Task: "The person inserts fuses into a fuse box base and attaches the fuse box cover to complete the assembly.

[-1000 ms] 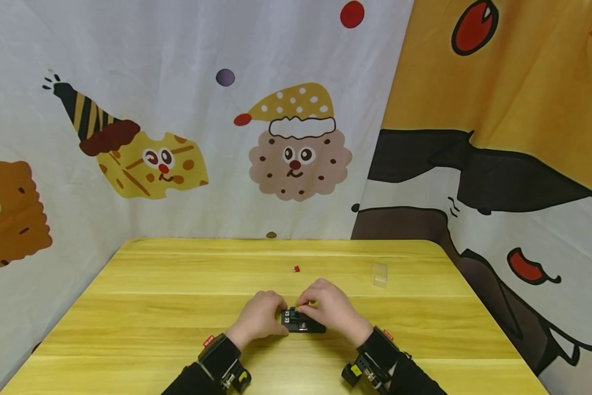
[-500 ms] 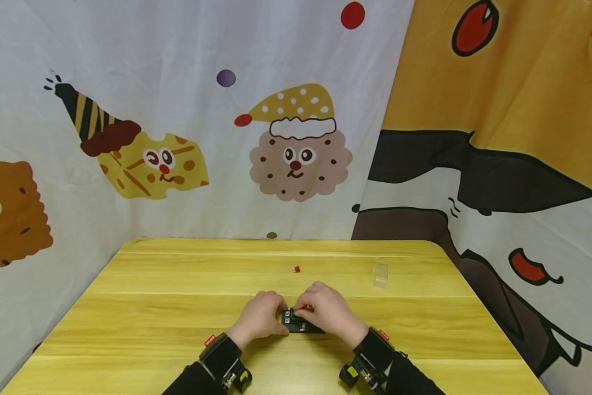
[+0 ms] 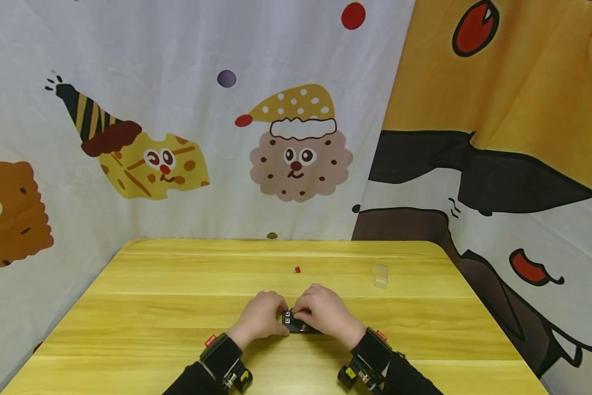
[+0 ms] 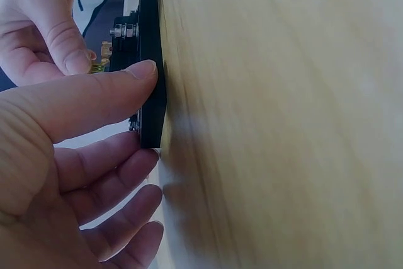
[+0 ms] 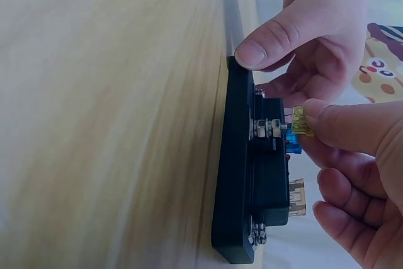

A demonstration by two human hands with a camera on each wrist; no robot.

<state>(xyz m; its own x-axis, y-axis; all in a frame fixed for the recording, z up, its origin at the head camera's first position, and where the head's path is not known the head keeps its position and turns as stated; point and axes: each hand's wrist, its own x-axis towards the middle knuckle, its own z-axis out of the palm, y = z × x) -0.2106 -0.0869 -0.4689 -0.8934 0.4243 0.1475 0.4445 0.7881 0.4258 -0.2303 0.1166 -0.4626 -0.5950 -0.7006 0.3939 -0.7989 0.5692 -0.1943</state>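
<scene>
A black fuse block (image 3: pixel 299 327) with metal terminal studs lies on the table between both hands. My left hand (image 3: pixel 261 314) grips its left end, the thumb along the near edge and fingertips at the far side. In my right hand (image 3: pixel 327 311), thumb and finger pinch a yellow blade fuse (image 5: pixel 301 121) at the top of the block. Beside it in the right wrist view, a blue blade fuse (image 5: pixel 293 142) and a light brown one (image 5: pixel 297 197) stick out of the block. From the head view the right hand hides much of the block and the yellow fuse.
A small red blade fuse (image 3: pixel 297 270) lies on the wooden table (image 3: pixel 177 323) beyond the hands. A clear plastic box (image 3: pixel 381 276) sits farther right. Behind the table hangs a curtain (image 3: pixel 177 66) with cartoon prints.
My right hand has shifted slightly left over the fuse block, covering more of it, with the yellow fuse in its fingers. The left hand has kept its grip in place.
</scene>
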